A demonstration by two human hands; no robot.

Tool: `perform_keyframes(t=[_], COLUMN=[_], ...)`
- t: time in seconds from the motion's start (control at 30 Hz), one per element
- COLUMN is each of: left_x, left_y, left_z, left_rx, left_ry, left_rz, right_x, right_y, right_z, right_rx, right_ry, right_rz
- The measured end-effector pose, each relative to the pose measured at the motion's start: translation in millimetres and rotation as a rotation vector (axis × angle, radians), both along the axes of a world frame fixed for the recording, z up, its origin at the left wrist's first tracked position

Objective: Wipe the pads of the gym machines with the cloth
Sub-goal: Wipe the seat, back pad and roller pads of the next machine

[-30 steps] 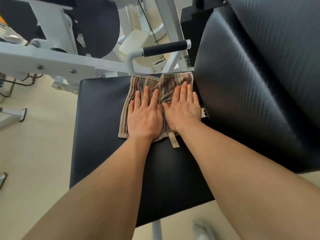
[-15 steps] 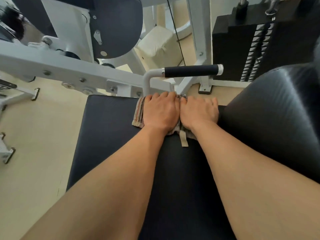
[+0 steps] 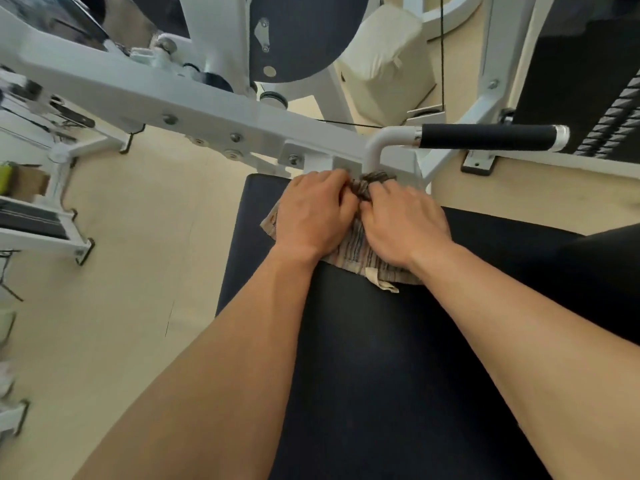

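A striped cloth [image 3: 360,252] lies bunched at the far end of the black seat pad [image 3: 363,358]. My left hand [image 3: 313,211] and my right hand [image 3: 401,226] sit side by side on it, fingers curled into the gathered folds at the pad's far edge. A pale tag of the cloth sticks out toward me between my wrists. Most of the cloth is hidden under my hands.
A white machine frame [image 3: 180,102] crosses just beyond the pad. A handle with a black grip [image 3: 485,136] juts right above my fingers. The weight stack [image 3: 588,81] stands at the upper right, a black back pad [image 3: 609,258] at the right, beige floor to the left.
Both hands slid the cloth away from me to the pad's far edge. Their fingers went from flat to curled, and the cloth bunched up under them.
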State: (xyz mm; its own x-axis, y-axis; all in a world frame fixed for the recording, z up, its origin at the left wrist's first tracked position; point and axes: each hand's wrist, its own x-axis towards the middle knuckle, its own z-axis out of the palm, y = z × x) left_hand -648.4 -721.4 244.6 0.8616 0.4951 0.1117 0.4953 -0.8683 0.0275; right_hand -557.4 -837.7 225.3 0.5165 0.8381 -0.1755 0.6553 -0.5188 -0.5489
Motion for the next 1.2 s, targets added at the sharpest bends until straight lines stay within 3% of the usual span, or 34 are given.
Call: perform_keyframes(t=[0.1, 0.2, 0.3, 0.53, 0.67, 0.8, 0.93, 1.0, 1.1, 1.2], left_x=[-11, -14, -10, -14, -26, -27, -20, -15, 0, 2], left_y=[33, 63, 79, 96, 104, 111, 103, 99, 74, 66], left_z=[16, 26, 30, 41, 43, 42, 42, 40, 34, 32], left_rx=[0.052, -0.032, -0.253, -0.899, -1.144, -1.052, -0.926, -0.735, -0.243, -0.120], left_ry=[0.029, 0.064, 0.060, -0.223, -0.202, -0.112, -0.143, -0.065, 0.239, 0.255], left_rz=[0.134, 0.309, 0.468, 0.869, 0.966, 0.959, 0.873, 0.712, 0.401, 0.336], right_x=[-16, -32, -33, -24, -28, -43, -44, -43, -43, -45], right_y=[37, 71, 91, 106, 100, 90, 76, 67, 56, 54], right_z=[17, 29, 29, 27, 21, 16, 19, 17, 15, 14], right_rx=[0.047, 0.086, 0.070, 0.049, 0.104, 0.159, 0.098, 0.079, 0.038, 0.070], right_ry=[-0.002, 0.027, 0.073, 0.141, 0.105, -0.073, -0.110, -0.139, -0.116, -0.084], right_rz=[0.119, 0.190, 0.224, 0.295, 0.273, 0.119, -0.025, -0.083, -0.159, -0.140])
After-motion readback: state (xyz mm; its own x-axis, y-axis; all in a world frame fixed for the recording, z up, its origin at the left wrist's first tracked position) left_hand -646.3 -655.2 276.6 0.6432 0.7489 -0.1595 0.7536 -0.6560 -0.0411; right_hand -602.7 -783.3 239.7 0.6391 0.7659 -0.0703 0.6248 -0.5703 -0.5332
